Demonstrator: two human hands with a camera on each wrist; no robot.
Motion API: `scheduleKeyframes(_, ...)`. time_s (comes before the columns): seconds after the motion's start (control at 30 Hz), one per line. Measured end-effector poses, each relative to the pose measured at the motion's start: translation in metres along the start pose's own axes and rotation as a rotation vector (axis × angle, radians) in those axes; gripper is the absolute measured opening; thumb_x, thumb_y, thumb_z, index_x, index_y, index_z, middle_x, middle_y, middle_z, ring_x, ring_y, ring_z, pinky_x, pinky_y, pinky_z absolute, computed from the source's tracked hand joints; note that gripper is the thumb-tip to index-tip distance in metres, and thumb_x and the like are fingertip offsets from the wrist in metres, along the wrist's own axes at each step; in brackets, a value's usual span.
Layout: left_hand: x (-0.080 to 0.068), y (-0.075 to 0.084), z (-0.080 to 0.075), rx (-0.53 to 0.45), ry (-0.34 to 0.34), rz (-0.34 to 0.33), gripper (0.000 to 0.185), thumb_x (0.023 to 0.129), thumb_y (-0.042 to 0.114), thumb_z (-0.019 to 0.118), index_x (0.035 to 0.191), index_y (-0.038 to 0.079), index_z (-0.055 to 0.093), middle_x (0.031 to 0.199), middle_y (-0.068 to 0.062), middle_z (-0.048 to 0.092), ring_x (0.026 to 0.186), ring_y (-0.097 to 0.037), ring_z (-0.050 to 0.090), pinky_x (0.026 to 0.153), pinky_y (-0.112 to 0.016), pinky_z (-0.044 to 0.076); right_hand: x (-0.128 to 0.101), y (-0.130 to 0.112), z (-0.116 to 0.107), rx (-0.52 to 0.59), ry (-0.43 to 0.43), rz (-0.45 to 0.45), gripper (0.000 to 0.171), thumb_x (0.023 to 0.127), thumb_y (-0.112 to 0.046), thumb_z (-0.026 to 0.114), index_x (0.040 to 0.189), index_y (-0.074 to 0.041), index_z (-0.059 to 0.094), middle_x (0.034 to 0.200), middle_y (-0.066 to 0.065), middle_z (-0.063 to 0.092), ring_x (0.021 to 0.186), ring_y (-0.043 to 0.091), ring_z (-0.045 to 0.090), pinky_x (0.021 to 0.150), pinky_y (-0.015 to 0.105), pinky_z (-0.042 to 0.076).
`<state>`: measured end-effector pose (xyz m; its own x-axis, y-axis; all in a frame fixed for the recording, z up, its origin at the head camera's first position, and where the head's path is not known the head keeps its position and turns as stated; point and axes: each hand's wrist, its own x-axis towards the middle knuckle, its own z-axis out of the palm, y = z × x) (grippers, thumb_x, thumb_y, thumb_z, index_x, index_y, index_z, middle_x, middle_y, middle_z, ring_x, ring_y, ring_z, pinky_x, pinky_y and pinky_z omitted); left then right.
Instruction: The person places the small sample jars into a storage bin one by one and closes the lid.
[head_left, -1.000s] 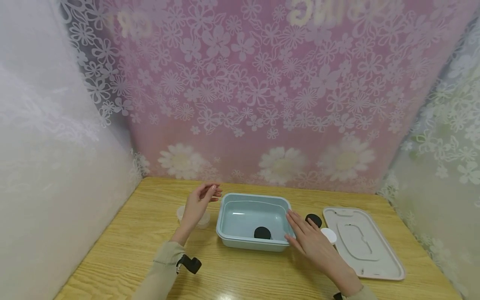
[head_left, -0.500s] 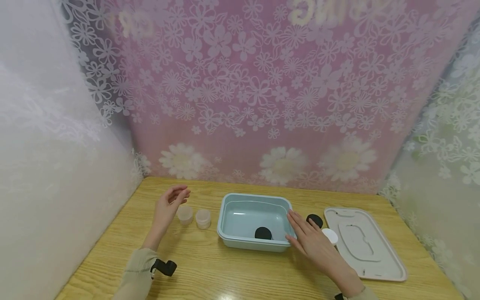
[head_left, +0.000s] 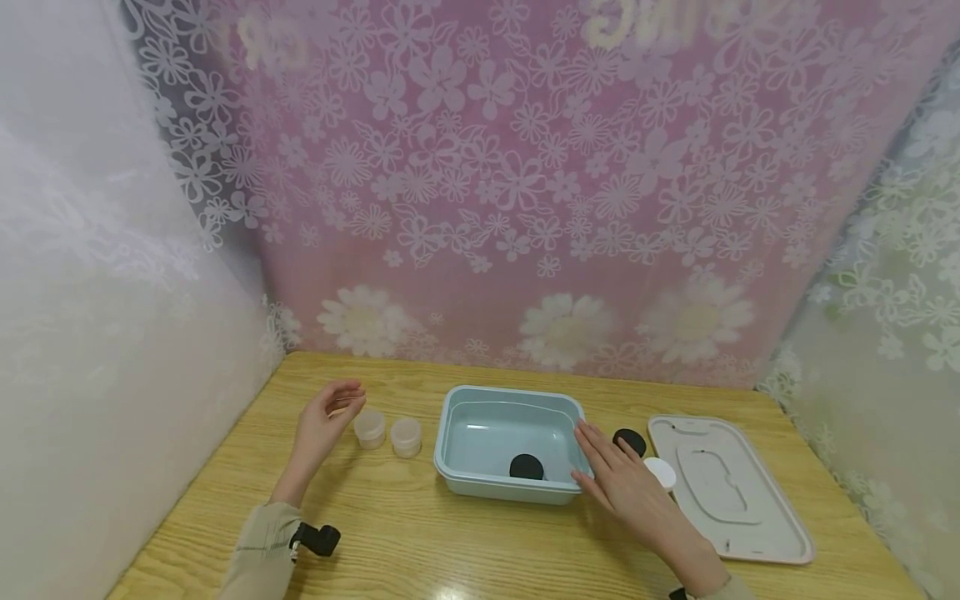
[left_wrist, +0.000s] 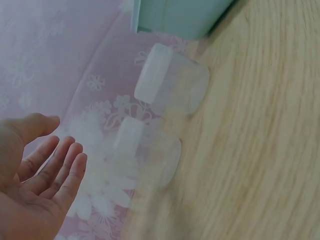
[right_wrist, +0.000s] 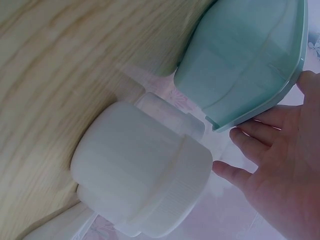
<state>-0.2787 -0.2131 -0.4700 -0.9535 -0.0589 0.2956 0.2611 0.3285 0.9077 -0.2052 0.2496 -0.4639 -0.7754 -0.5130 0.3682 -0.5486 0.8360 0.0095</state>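
Though close to things on both sides, holding nothing at all: left hand (head_left: 322,421) lifted off the table (head_left: 450,542), palm turned right, fingers loosely bent and spread, just left of two small clear jars (head_left: 370,428) without touching either; right hand (head_left: 618,483) laid flat, fingers straight, tips against the right rim of the blue tub (head_left: 444,433). Found standing upright side by side, those jars, left of the tub and near the left hand, the nearer-to-hand one just beside the fingertips, the other (head_left: 406,437) between it and the tub. Seen from the left wrist as frosted, thin-walled plastic with a wider cap band at the top (left_wrist: 170,85). Likely very light and stiff, not fragile, yet smooth enough to slip and easy to tip or knock into its neighbour. Best pinched round the wall just below the cap band, thumb on one side and two fingers opposite, with a gentle squeeze only. Elsewhere: a black lid (head_left: 527,467) inside the tub, another black lid (head_left: 628,440) and a white jar (head_left: 660,472) right of it beside the right hand, and a flat tray lid (head_left: 731,487) farther right.
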Motion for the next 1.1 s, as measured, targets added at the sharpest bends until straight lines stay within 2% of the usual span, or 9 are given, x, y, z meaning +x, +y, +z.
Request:
scheduleKeyframes(0.07,-0.001,-0.002,-0.001,0.024,-0.013,-0.001,0.039,0.098,0.019,0.07,0.132,0.002,0.061,0.126,-0.019,0.066,0.112,-0.025,0.065,0.087,-0.016,0.055,0.0,0.0,0.0,-0.007,0.006,-0.005,0.063,0.102,-0.035,0.061,0.15,0.003,0.045,0.154,0.017,0.046,0.141,0.033,0.046,0.109,0.059,0.043)
scheduleKeyframes(0.17,-0.002,-0.004,-0.001,0.053,-0.052,-0.001,0.042,0.096,0.018,0.072,0.133,0.001,0.06,0.129,-0.021,0.064,0.118,-0.035,0.063,0.093,-0.03,0.057,0.0,0.0,0.0,-0.015,0.02,-0.015,0.063,0.102,-0.036,0.06,0.149,0.004,0.046,0.154,0.018,0.047,0.14,0.033,0.047,0.108,0.059,0.044)
scheduleKeyframes(0.27,-0.003,-0.005,-0.001,0.079,-0.09,-0.004,0.047,0.094,0.017,0.075,0.135,0.0,0.058,0.132,-0.022,0.062,0.121,-0.038,0.06,0.1,-0.043,0.055,0.0,0.0,-0.001,-0.012,0.027,-0.014,0.062,0.103,-0.037,0.059,0.149,0.003,0.046,0.154,0.017,0.046,0.14,0.033,0.047,0.108,0.059,0.043)
scheduleKeyframes(0.33,-0.003,-0.007,-0.001,0.106,-0.103,-0.01,0.05,0.093,0.016,0.077,0.135,0.0,0.057,0.132,-0.022,0.062,0.123,-0.038,0.059,0.102,-0.047,0.053,-0.001,0.0,-0.002,-0.001,0.02,-0.003,0.063,0.103,-0.036,0.059,0.15,0.003,0.045,0.155,0.016,0.045,0.141,0.032,0.046,0.11,0.059,0.042)
scheduleKeyframes(0.47,-0.003,-0.011,-0.002,0.172,-0.136,-0.031,0.055,0.09,0.016,0.08,0.137,-0.001,0.057,0.133,-0.022,0.061,0.123,-0.039,0.058,0.102,-0.048,0.053,-0.001,-0.001,-0.002,0.028,-0.015,0.025,0.064,0.103,-0.036,0.059,0.152,0.002,0.043,0.158,0.015,0.042,0.143,0.031,0.043,0.112,0.059,0.039)
scheduleKeyframes(0.67,-0.003,-0.017,0.0,0.181,-0.196,-0.048,0.06,0.088,0.012,0.081,0.138,-0.005,0.054,0.135,-0.025,0.058,0.123,-0.041,0.058,0.101,-0.047,0.054,-0.001,-0.002,-0.003,0.031,-0.023,0.029,0.064,0.103,-0.036,0.058,0.152,0.002,0.043,0.158,0.015,0.042,0.144,0.031,0.042,0.113,0.059,0.038)
scheduleKeyframes(0.8,-0.003,-0.02,0.002,0.182,-0.201,-0.05,0.059,0.086,0.008,0.081,0.137,-0.005,0.055,0.135,-0.025,0.059,0.122,-0.041,0.059,0.1,-0.047,0.054,-0.001,-0.002,-0.005,0.027,-0.018,0.025,0.063,0.104,-0.036,0.057,0.152,0.002,0.043,0.157,0.015,0.043,0.143,0.031,0.043,0.112,0.059,0.039)
scheduleKeyframes(1.1,-0.005,-0.024,0.003,0.229,-0.188,-0.049,0.052,0.087,0.01,0.081,0.132,-0.004,0.059,0.126,-0.027,0.063,0.116,-0.043,0.063,0.096,-0.05,0.056,-0.001,-0.001,-0.001,0.032,-0.015,0.026,0.064,0.102,-0.035,0.061,0.152,0.002,0.043,0.158,0.015,0.042,0.143,0.031,0.043,0.113,0.059,0.038)
